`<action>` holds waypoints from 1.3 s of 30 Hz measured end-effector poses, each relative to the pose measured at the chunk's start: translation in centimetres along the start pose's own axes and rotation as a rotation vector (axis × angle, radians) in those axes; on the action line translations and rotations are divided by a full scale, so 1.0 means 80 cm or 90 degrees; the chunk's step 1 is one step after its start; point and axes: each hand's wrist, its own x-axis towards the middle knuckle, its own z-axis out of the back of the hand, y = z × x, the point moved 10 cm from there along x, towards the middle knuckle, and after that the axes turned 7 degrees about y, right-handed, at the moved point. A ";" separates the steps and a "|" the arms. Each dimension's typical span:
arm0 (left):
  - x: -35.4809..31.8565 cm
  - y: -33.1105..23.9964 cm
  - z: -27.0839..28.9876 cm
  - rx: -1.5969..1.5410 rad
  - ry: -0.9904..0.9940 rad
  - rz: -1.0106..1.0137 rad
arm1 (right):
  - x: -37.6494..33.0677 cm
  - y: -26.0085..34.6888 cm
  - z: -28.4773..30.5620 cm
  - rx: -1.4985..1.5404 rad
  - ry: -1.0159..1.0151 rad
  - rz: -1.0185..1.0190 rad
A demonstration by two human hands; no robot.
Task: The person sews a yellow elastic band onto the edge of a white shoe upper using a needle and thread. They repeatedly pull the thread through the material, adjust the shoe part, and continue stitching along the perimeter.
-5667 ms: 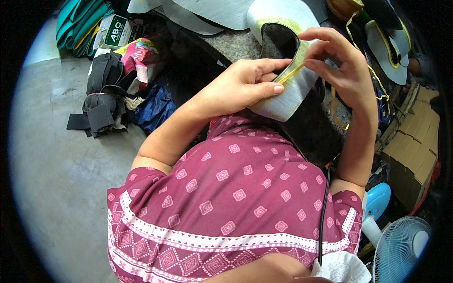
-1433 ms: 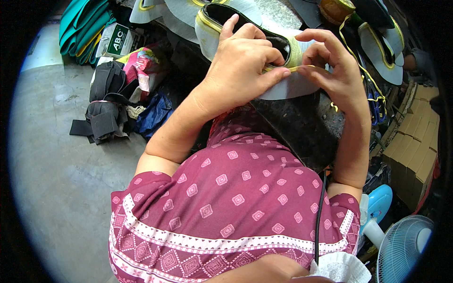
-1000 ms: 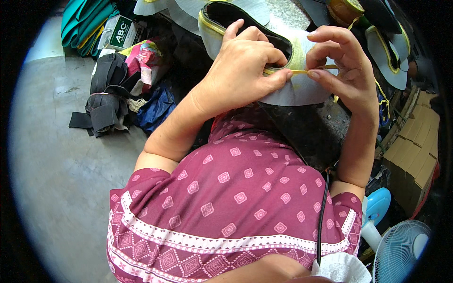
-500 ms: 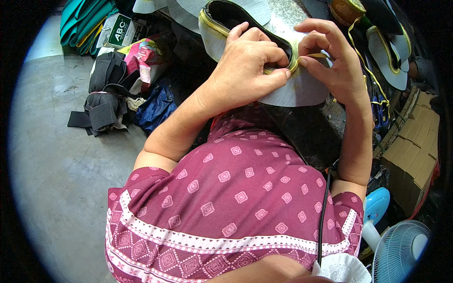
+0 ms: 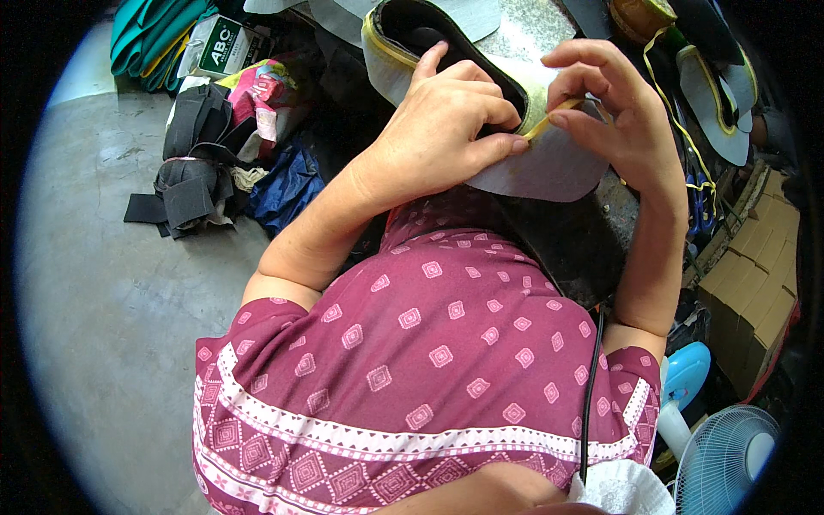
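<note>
A grey fabric piece shaped like a shoe upper (image 5: 549, 172), with a dark-lined curved opening edged in yellow, lies in front of me at the top. My left hand (image 5: 451, 120) is closed on its rim, fingers inside the opening and thumb on the near edge. From beside that thumb a narrow yellow strip (image 5: 539, 129) runs up to my right hand (image 5: 622, 120). There the thumb and forefinger pinch the strip, while the other fingers curl above. Across this stretch the strip stands off the rim. Part of the opening is hidden by my left hand.
Similar grey pieces (image 5: 725, 133) and a loose yellow strip (image 5: 678, 120) lie at the right, near a round amber-coloured container (image 5: 644, 15). Stacked brown cardboard (image 5: 751, 266) and a fan (image 5: 730, 463) stand lower right. Dark fabric strips (image 5: 189, 193) and a blue plastic bag (image 5: 287, 193) lie left.
My right hand has shifted slightly right, and the pinched strip now stretches away from the rim. My left thumb has moved a little left and down along the edge.
</note>
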 end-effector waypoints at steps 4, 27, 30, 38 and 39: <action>-0.001 0.000 -0.006 -0.016 0.019 0.008 | 0.005 -0.013 -0.005 0.010 -0.006 -0.019; -0.004 0.017 -0.019 -0.055 0.002 0.089 | 0.004 -0.025 -0.023 -0.076 -0.019 -0.013; -0.002 0.017 -0.019 0.004 0.000 0.117 | 0.003 -0.022 -0.021 -0.052 -0.015 0.003; 0.020 -0.070 0.025 0.305 -0.062 -0.168 | -0.021 0.005 0.012 0.150 0.014 0.061; 0.022 -0.065 0.019 0.325 0.002 -0.124 | -0.024 0.009 0.015 0.143 0.001 0.083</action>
